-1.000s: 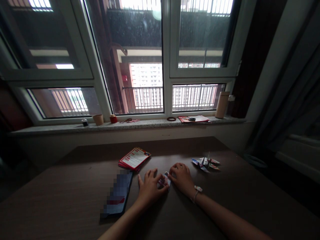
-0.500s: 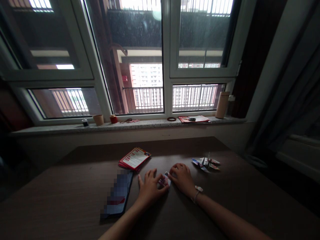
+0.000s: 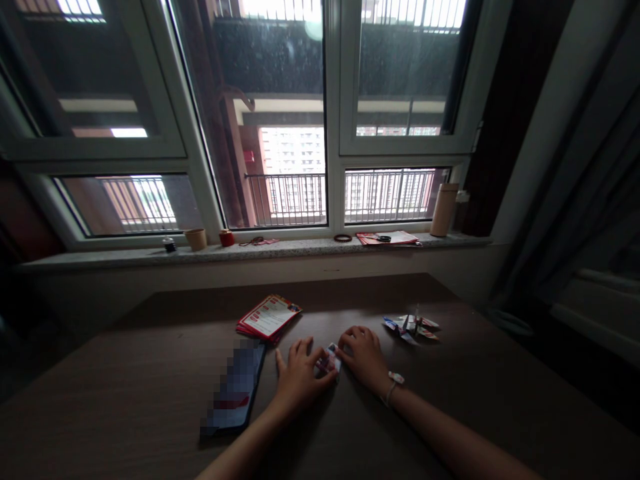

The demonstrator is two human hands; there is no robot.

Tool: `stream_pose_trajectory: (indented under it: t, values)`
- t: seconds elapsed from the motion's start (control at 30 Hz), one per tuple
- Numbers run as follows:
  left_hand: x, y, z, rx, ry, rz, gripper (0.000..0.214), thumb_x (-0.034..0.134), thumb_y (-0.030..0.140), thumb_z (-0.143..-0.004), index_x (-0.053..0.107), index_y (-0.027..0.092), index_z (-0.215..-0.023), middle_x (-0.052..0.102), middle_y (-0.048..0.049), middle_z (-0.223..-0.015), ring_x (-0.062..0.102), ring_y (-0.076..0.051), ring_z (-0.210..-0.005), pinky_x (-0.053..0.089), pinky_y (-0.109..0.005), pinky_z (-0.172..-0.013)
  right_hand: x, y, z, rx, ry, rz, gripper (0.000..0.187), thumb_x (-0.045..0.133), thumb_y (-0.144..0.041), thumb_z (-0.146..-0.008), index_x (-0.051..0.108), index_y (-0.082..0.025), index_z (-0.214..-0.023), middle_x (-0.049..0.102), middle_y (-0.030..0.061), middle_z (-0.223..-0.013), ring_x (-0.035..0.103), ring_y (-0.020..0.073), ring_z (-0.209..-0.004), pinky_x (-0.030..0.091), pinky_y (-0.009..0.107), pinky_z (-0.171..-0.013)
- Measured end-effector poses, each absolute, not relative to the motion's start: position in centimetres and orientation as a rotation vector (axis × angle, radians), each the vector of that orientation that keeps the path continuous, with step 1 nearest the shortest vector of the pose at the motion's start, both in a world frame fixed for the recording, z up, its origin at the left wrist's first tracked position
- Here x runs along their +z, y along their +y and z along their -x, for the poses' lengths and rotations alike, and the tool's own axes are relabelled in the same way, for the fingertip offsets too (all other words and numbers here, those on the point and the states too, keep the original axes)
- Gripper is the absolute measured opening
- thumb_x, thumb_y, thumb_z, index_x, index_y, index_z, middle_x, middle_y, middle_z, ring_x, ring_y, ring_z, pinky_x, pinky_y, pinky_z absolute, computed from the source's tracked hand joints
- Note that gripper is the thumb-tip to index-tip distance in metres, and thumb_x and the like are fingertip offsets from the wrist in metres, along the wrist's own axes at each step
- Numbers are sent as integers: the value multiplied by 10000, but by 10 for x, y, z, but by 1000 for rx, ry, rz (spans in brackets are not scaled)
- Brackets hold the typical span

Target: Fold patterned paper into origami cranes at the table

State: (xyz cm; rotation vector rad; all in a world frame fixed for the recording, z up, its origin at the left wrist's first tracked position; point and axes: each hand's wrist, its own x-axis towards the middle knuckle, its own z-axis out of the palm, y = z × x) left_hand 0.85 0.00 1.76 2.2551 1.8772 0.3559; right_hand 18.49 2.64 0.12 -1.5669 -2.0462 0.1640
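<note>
A small folded piece of printed paper (image 3: 329,361), white with pink and dark patches, lies on the brown table between my hands. My left hand (image 3: 299,377) grips it from the left, with thumb and index finger at its near side and the other fingers bent over the table. From the right, my right hand (image 3: 363,357) holds the paper's edge with curled fingertips. A bracelet (image 3: 395,379) circles my right wrist. Fingers cover part of the paper, so its full shape is hidden.
Left of my hands are a stack of red-edged printed cards (image 3: 273,317) and a phone (image 3: 235,390) with a blurred screen. Folded paper cranes (image 3: 411,327) sit to the right. Along the windowsill (image 3: 300,251) stand a paper cup (image 3: 195,239) and a tan bottle (image 3: 444,210).
</note>
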Motion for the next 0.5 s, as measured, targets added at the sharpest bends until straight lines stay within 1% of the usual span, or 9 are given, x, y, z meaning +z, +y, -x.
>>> stream_pose_trajectory:
  t: [0.5]
  values:
    - [18, -1, -9, 363, 1871, -2253, 440, 557, 603, -768, 641, 366, -1130, 390, -57, -1514, 257, -330, -1420, 57, -707, -1088, 2, 26, -184, 141, -2048, 1587, 132, 594, -380, -880, 667, -270, -884, 625, 20, -1079, 473, 230, -1118, 274, 397, -1012]
